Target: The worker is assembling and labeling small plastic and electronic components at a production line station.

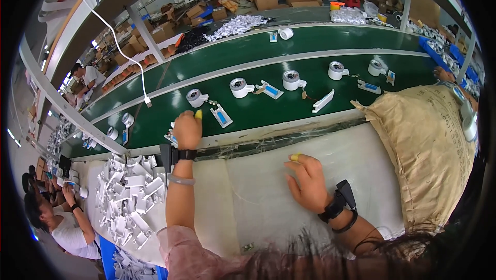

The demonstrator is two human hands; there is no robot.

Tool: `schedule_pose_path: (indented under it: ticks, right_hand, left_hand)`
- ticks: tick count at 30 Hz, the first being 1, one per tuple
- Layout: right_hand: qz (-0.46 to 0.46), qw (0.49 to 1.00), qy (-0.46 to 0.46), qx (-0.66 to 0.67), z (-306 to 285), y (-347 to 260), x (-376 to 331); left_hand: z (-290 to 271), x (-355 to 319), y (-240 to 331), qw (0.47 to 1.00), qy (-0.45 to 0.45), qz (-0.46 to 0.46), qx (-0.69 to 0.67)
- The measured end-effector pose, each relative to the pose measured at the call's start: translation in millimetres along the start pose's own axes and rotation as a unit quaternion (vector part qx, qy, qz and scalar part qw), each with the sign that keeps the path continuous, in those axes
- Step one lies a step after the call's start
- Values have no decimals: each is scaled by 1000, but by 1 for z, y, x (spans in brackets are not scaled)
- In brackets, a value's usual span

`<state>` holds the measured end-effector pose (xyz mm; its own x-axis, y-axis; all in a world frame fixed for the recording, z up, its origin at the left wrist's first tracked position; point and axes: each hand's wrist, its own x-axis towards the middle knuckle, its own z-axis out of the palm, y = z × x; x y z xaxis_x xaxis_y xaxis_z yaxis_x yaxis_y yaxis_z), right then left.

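My left hand [187, 131] reaches over the green conveyor belt, back upward, its fingers curled down and a yellow cover on one fingertip. A white casing with a blue part [171, 134] pokes out beside it; the hand hides whatever is in its grasp. Just right of it lie a round white unit [196, 97] and an open white handle casing [221, 117] with a blue cell inside, seemingly joined by a wire. My right hand [309, 183] is over the pale worktop [279, 218], fingers loosely bent and apart, holding nothing, with another yellow fingertip cover.
More round white units [241, 88] with casings [323, 101] line the belt rightward. White plastic shells [132, 192] are heaped to my left, above a blue bin [108, 254]. A brown sack [426, 151] bulges at right. A white cable [120, 42] hangs at upper left. Co-workers sit leftward.
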<state>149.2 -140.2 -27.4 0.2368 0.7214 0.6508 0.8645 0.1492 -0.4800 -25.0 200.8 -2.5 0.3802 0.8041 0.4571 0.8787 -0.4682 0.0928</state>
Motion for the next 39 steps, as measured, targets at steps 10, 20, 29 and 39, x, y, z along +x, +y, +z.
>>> schedule_pose_path:
  ticks: [10,20,29,39]
  right_hand:
    - [0,1000,-21,18,1,7,-2]
    - [-3,999,-30,24,3,7,-7]
    - [-72,995,0,-69,-9,-1,4]
    - [-59,974,-65,-207,-8,-1,-3]
  left_hand:
    - [86,43,64,991,-75,-100,-45]
    - [41,-4,63,779,-316,48,-539]
    - [-83,-122,106,674,-529,374,-355]
    - [-74,-143,109,884,-322,301,-157]
